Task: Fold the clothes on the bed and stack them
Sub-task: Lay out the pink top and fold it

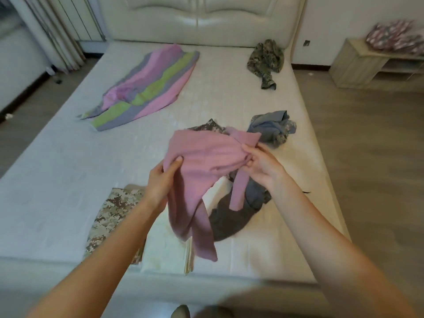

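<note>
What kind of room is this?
Likely a bedroom: a bed with a padded headboard, curtains at the far left, a low wooden shelf by the wall. The left hand and right hand grip a pink garment over it.

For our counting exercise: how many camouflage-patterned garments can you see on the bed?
3: a green one by the headboard, a tan one at the near left, a grey one behind the pink garment. The blue-grey heap may hide another.

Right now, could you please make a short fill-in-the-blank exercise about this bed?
1. The left hand and right hand hold one ____ garment.
2. The green camouflage jacket lies nearest the ____.
3. The folded tan camouflage piece lies ____ of the cream cloth.
Answers: pink; headboard; left.
</note>
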